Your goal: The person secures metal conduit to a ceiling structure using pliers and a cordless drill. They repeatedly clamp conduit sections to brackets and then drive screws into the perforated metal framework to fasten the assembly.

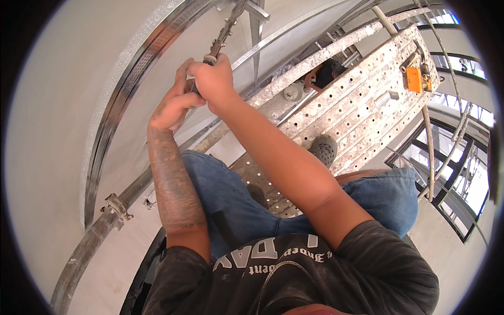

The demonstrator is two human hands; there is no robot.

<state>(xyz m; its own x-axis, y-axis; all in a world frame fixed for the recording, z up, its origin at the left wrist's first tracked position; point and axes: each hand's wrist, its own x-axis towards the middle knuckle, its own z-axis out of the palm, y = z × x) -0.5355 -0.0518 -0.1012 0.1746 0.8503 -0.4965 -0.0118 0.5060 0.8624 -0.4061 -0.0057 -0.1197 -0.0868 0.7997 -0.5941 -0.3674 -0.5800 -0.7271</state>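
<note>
My right hand [214, 80] is closed in a fist around the lower end of a long metal tool with a dark grip [222, 38]. The tool's jointed, studded shaft points up and away past a metal channel piece. Close against it, my left hand [176, 105] has its fingers curled around a dark part at the tool's lower end; the fingers partly hide what it grips. Both hands are raised beside a shiny perforated metal wall track [118, 92], which curves along the white wall on the left.
Below me lies a perforated scaffold plank [336, 113], with my shoe [323, 149] on it. An orange tool [414, 80] rests at its far end. Scaffold pipes [320, 56] run alongside, and a coupler [116, 207] sits on the left pipe. Beyond the plank, another person [328, 72] is lower down.
</note>
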